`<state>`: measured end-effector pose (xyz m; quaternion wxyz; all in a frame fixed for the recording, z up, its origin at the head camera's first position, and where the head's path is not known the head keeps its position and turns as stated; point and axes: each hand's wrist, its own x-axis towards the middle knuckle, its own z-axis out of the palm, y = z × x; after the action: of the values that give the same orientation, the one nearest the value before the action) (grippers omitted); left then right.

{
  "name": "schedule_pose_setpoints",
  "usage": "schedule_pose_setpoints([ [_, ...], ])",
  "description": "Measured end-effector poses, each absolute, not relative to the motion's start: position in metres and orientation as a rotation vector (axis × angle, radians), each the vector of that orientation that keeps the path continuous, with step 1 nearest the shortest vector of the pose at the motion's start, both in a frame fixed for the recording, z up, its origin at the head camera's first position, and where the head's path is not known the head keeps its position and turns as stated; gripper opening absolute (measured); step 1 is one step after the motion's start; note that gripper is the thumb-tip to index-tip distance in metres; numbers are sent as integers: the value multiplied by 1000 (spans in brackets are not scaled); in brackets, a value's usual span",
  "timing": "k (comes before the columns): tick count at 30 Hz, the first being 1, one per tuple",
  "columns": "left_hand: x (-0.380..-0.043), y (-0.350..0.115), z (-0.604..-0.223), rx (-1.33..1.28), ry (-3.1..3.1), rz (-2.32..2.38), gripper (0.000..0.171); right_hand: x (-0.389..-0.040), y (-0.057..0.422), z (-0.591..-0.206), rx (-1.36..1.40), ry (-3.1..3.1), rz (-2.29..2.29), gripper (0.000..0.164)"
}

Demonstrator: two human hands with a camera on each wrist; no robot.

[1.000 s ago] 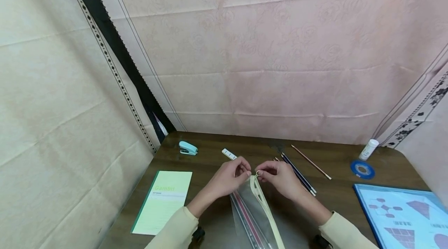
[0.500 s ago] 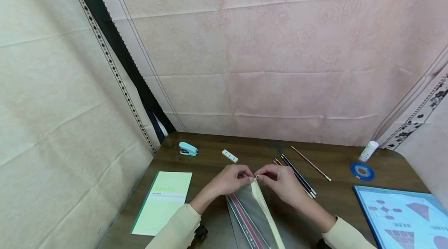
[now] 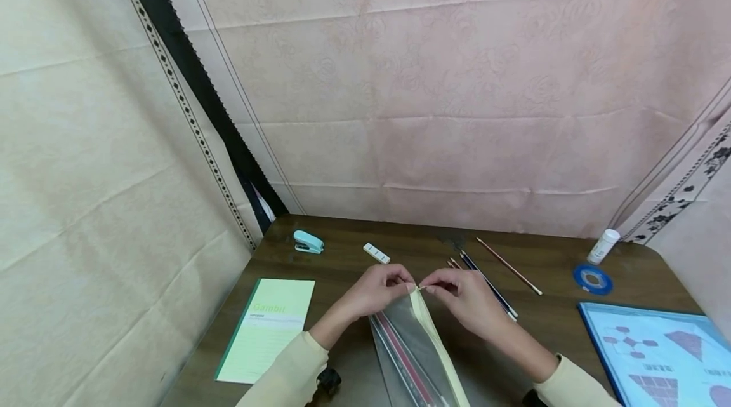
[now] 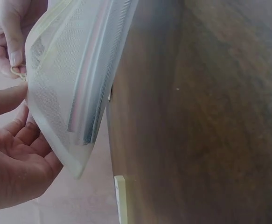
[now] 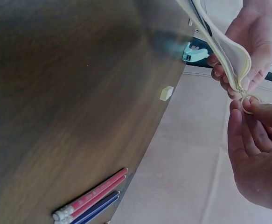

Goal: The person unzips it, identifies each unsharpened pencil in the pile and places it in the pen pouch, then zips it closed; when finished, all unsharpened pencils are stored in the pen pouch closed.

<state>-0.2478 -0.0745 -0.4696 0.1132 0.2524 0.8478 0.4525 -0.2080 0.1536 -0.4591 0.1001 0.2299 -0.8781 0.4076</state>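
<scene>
A translucent mesh zipper pouch [image 3: 408, 331] with a pale yellow zipper band hangs between both hands above the table. Long strips, some clear and one pink, show through its mesh [image 4: 94, 74]. My left hand [image 3: 374, 296] pinches the pouch's top end beside the zipper, thumb against fingers. At that same end, my right hand [image 3: 465, 299] pinches the small ring-shaped zipper pull [image 5: 250, 103] between thumb and fingertips. The two hands nearly touch. In the right wrist view the pouch's edges bow apart below the pull.
On the dark wooden table lie a light-blue stapler [image 3: 308, 242], a white eraser [image 3: 377, 253], a green notebook [image 3: 268, 331] and several pencils [image 3: 485, 280]. To the right are blue tape [image 3: 592, 279], a white glue stick [image 3: 603, 246] and a blue-edged folder [image 3: 657, 356]. Cloth hangs behind.
Both hands have dipped slightly with the pouch, baring the eraser that my left hand partly covered. The zipper bands, looped apart one second ago, now look like a single strip from above.
</scene>
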Motion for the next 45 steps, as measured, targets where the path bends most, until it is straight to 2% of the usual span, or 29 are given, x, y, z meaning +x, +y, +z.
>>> schedule_pose_setpoints([
  [7, -252, -80, -460, 653, 2551, 1362, 10, -197, 161, -465, 797, -2592, 1182, 10],
  [27, -254, -101, -462, 506, 2618, 1375, 9, -182, 182, -470, 852, -2719, 1429, 10],
  [45, -249, -118, -466, 577, 2667, 1235, 8, -177, 205, -468, 923, -2807, 1359, 10],
])
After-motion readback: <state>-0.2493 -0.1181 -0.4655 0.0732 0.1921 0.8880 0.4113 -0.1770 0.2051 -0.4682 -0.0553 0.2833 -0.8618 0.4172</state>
